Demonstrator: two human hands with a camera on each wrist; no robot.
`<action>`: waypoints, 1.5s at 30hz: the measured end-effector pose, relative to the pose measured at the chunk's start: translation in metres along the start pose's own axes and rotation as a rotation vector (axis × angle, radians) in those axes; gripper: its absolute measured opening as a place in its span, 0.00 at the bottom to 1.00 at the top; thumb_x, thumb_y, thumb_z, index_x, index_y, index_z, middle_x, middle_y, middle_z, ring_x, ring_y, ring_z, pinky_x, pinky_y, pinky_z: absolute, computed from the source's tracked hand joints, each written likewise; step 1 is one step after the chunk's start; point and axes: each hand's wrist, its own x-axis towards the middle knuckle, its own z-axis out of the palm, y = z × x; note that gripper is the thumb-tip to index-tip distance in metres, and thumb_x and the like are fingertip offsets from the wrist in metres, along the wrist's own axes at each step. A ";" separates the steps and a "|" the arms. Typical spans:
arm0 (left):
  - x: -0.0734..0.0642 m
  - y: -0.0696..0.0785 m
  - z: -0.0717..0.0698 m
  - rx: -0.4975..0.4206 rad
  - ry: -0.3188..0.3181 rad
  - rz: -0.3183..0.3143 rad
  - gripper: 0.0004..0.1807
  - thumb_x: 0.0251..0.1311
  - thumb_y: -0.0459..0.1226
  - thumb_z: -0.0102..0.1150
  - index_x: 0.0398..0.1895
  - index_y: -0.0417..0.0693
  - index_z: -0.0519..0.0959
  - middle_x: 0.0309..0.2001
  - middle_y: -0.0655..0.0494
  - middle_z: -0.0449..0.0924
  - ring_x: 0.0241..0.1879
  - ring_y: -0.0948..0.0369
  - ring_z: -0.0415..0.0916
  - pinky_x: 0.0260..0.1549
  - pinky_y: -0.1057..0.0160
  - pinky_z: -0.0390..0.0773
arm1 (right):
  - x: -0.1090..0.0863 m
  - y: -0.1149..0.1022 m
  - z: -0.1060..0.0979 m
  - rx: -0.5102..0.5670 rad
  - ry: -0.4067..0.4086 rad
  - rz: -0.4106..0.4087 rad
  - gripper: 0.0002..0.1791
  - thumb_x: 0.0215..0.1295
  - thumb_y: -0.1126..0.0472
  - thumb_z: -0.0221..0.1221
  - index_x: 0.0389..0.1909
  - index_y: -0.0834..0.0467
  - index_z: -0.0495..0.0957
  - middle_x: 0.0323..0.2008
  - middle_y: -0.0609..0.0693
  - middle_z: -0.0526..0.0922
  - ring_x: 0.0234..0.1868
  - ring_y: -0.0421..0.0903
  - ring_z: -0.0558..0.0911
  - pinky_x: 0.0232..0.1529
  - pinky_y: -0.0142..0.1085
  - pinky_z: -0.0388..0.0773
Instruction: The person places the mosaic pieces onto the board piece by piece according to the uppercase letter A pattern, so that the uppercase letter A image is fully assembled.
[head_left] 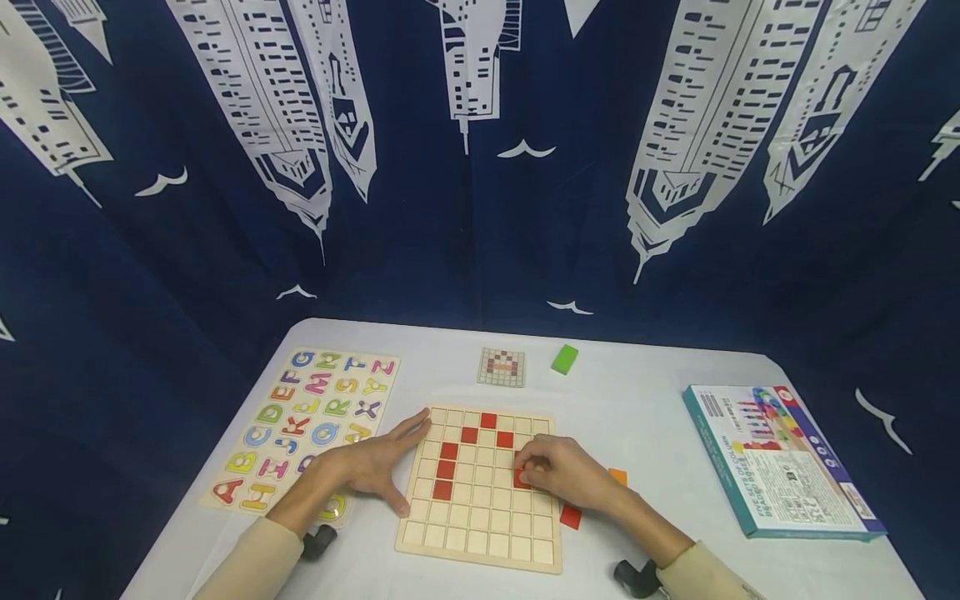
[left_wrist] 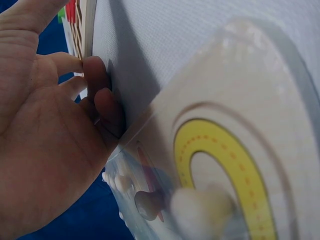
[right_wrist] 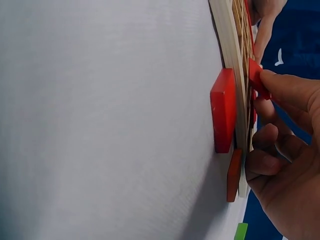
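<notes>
A wooden grid board [head_left: 477, 518] lies on the table with several red tiles [head_left: 445, 469] set in its squares, forming a slanted line up to the top and partway down the right. My right hand [head_left: 561, 472] pinches a red square tile [right_wrist: 257, 79] between thumb and fingers, tilted over the right side of the board. At the board's left edge, my left hand [head_left: 369, 465] is spread, thumb and fingertips right at the frame. Beside the board's right edge are a loose red tile [head_left: 571, 517] and an orange tile [head_left: 618, 477], partly behind my right hand.
An alphabet puzzle board [head_left: 258, 437] with knobbed letters lies at the left, partly under my left forearm. Behind the grid board are a small pattern card [head_left: 502, 367] and a green tile [head_left: 565, 359]. A flat game box [head_left: 783, 462] lies at the right.
</notes>
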 end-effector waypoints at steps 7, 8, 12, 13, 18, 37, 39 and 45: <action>0.000 0.001 0.001 0.003 -0.001 -0.010 0.75 0.30 0.54 0.83 0.82 0.49 0.46 0.82 0.58 0.29 0.80 0.51 0.38 0.73 0.47 0.58 | 0.000 -0.001 0.000 -0.014 0.013 0.001 0.07 0.63 0.62 0.67 0.39 0.47 0.88 0.37 0.36 0.82 0.37 0.35 0.76 0.41 0.30 0.77; 0.000 0.001 0.001 0.004 -0.001 -0.009 0.75 0.30 0.54 0.83 0.82 0.49 0.46 0.82 0.57 0.29 0.80 0.51 0.38 0.73 0.47 0.58 | 0.000 -0.002 -0.001 -0.015 0.013 0.000 0.07 0.63 0.62 0.67 0.39 0.48 0.88 0.37 0.36 0.83 0.37 0.35 0.76 0.41 0.30 0.77; -0.001 0.001 0.000 0.005 0.001 -0.006 0.75 0.30 0.54 0.83 0.82 0.48 0.46 0.82 0.57 0.29 0.80 0.51 0.38 0.74 0.47 0.57 | 0.000 -0.002 -0.001 -0.026 0.016 -0.015 0.07 0.63 0.63 0.66 0.39 0.48 0.88 0.34 0.35 0.82 0.35 0.35 0.76 0.39 0.29 0.77; -0.001 0.001 0.000 0.005 0.002 -0.006 0.75 0.30 0.54 0.84 0.82 0.48 0.46 0.82 0.57 0.29 0.80 0.51 0.38 0.74 0.47 0.57 | 0.000 -0.002 -0.001 -0.026 0.016 -0.015 0.07 0.63 0.63 0.66 0.39 0.49 0.88 0.33 0.36 0.82 0.35 0.35 0.76 0.38 0.29 0.77; 0.000 0.001 0.000 0.002 0.004 -0.004 0.75 0.29 0.54 0.84 0.82 0.48 0.46 0.83 0.57 0.30 0.80 0.51 0.38 0.74 0.47 0.57 | 0.001 -0.001 -0.001 -0.014 0.018 -0.016 0.06 0.64 0.63 0.66 0.38 0.49 0.86 0.31 0.37 0.80 0.33 0.35 0.76 0.35 0.29 0.76; 0.001 0.000 0.001 0.011 0.010 -0.008 0.75 0.29 0.54 0.83 0.82 0.49 0.47 0.82 0.58 0.30 0.80 0.51 0.39 0.73 0.46 0.60 | 0.001 -0.001 0.001 -0.032 0.012 -0.015 0.07 0.63 0.64 0.66 0.37 0.48 0.86 0.30 0.35 0.78 0.33 0.34 0.75 0.35 0.28 0.76; 0.001 0.001 0.001 0.015 0.010 -0.012 0.75 0.29 0.54 0.84 0.82 0.49 0.47 0.82 0.58 0.30 0.80 0.51 0.40 0.72 0.46 0.60 | 0.001 0.000 0.002 -0.033 0.010 -0.016 0.07 0.63 0.64 0.66 0.37 0.48 0.86 0.30 0.35 0.78 0.33 0.34 0.75 0.35 0.28 0.76; 0.001 0.001 0.001 0.019 0.011 -0.016 0.75 0.29 0.54 0.83 0.82 0.50 0.47 0.82 0.59 0.30 0.80 0.51 0.41 0.72 0.46 0.61 | 0.001 0.000 0.001 -0.035 0.009 -0.019 0.07 0.63 0.64 0.66 0.37 0.48 0.86 0.30 0.35 0.77 0.33 0.34 0.75 0.35 0.28 0.76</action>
